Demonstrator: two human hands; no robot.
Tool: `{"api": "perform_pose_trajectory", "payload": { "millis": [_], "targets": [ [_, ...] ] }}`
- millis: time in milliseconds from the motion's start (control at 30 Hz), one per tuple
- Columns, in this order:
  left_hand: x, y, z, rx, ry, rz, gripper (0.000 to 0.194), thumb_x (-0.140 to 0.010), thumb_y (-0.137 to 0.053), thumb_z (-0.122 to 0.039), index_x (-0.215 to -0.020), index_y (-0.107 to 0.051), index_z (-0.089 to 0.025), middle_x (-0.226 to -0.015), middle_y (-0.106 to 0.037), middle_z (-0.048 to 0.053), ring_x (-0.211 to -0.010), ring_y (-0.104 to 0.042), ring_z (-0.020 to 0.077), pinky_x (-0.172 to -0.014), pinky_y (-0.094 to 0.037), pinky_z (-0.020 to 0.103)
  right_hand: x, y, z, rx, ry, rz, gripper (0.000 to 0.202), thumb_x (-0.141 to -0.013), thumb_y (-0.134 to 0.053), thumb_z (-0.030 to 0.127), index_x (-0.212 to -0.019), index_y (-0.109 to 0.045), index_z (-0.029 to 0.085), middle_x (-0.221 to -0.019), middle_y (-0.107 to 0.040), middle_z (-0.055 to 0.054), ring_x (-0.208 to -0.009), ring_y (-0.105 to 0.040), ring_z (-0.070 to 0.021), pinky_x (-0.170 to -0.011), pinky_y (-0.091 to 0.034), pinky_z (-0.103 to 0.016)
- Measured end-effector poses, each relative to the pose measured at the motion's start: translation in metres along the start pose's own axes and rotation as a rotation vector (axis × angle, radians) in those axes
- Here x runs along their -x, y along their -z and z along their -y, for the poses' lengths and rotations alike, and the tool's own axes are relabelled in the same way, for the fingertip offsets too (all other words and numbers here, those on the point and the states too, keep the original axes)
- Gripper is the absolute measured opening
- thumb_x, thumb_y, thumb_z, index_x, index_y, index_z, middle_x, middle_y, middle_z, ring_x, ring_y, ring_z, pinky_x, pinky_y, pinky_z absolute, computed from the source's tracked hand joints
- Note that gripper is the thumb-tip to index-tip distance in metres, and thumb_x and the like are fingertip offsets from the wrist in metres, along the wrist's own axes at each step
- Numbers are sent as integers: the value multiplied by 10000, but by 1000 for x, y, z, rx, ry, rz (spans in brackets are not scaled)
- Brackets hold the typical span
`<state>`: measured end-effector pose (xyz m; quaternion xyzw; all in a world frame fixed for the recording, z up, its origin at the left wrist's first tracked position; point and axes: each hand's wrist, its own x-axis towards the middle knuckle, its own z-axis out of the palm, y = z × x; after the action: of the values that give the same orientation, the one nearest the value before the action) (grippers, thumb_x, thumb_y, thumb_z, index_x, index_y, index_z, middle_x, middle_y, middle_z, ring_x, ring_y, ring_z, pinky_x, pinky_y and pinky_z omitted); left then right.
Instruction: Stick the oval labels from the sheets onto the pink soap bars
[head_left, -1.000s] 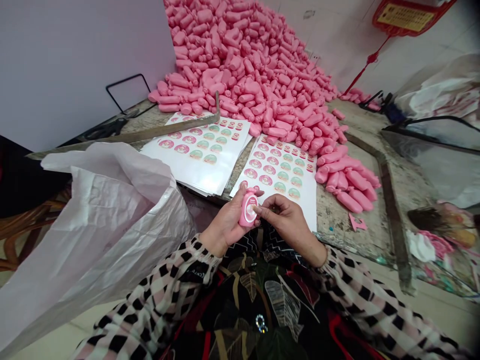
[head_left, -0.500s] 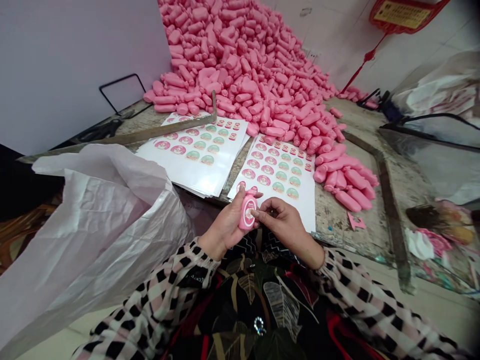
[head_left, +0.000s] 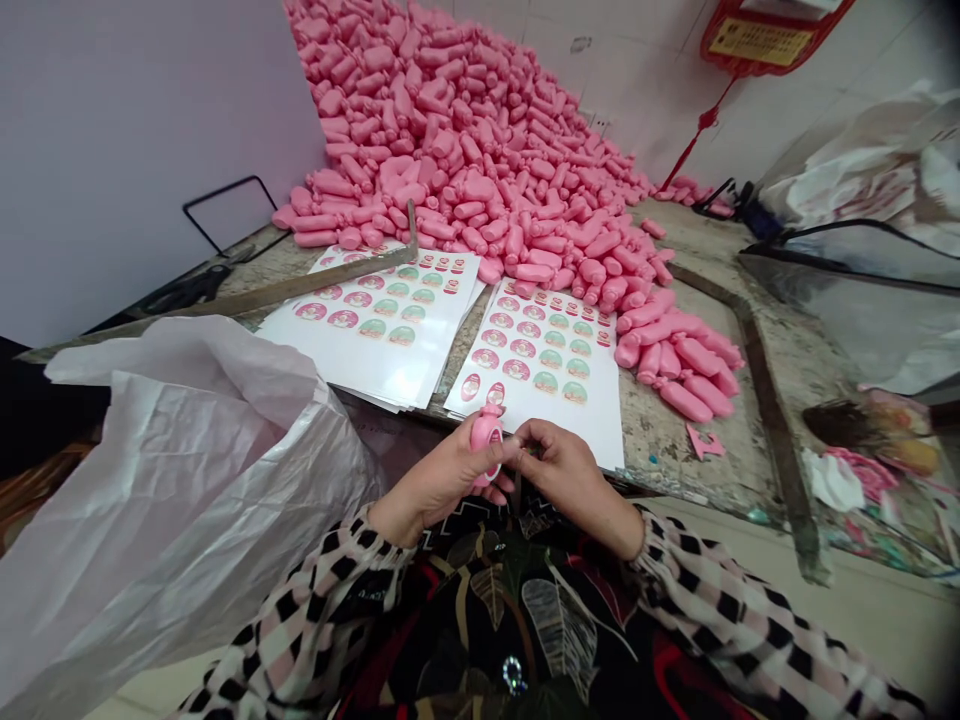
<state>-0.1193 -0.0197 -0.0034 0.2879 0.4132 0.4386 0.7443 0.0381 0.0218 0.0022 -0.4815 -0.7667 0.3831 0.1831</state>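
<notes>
A small pink plastic bottle (head_left: 481,432) is in my left hand (head_left: 431,478), its fingers closed around the body and the thumb along the front. An oval pink-and-white label (head_left: 495,437) sits on the bottle's face, which is turned to the right. My right hand (head_left: 568,474) is curled, thumb and forefinger brought together at the label's right edge beside my left thumb. Whatever may lie between those fingertips is hidden. Just beyond the hands lies a sticker sheet (head_left: 540,410) with printed pink and green labels.
A large heap of pink bottles (head_left: 480,190) covers the back of the worktable (head_left: 697,480). Another stack of sticker sheets (head_left: 375,365) lies left, under a metal bar (head_left: 300,283). A white plastic sack (head_left: 225,450) stands at my left. A second bar (head_left: 772,430) lies right.
The bottle has turned in my left hand, so its label faces more to the right. My right fingertips have moved from the label's middle to its edge. The whole view has shifted slightly.
</notes>
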Motion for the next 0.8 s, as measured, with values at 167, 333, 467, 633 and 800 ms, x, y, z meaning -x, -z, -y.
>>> {"api": "perform_pose_trajectory", "payload": {
  "millis": [167,333,467,633,800],
  "targets": [
    [5,2,0,5,6,77,598,-684,-656,-150,-1198,-364,-245,-818,-539,-10,-626,-612,126,-591,-503,276,3,7,-2,-102,69,90,262,-802,-517,452,-721,-520,202,-635,-542,41,-588,-458,-104,-562,-350,-223],
    [3,-8,0,67,45,71,393,-720,-622,-171,-1038,-394,-196,-808,-575,13,-655,-638,155,-648,-519,325,1,17,-6,-269,15,112,279,-761,-564,468,-718,-528,195,-645,-538,36,-597,-472,-104,-571,-386,-231],
    [-1,-18,3,72,52,88,376,-729,-621,-188,-1018,-380,-193,-825,-599,31,-641,-640,149,-643,-519,316,1,26,-7,-506,-51,198,298,-704,-623,468,-703,-530,185,-628,-531,39,-564,-473,-96,-562,-413,-239],
    [-5,-27,5,80,46,128,392,-736,-615,-206,-1039,-367,-190,-876,-625,67,-642,-639,144,-651,-518,312,5,39,-13,-585,-62,244,286,-697,-632,451,-726,-540,181,-641,-543,30,-589,-493,-105,-588,-435,-258],
    [-1,-27,-9,61,-25,97,296,-783,-576,-213,-976,-354,-189,-955,-629,103,-663,-630,134,-661,-514,307,6,68,-38,-317,-46,-44,258,-712,-619,417,-658,-526,182,-603,-481,42,-565,-422,-94,-542,-372,-228]
  ]
}}
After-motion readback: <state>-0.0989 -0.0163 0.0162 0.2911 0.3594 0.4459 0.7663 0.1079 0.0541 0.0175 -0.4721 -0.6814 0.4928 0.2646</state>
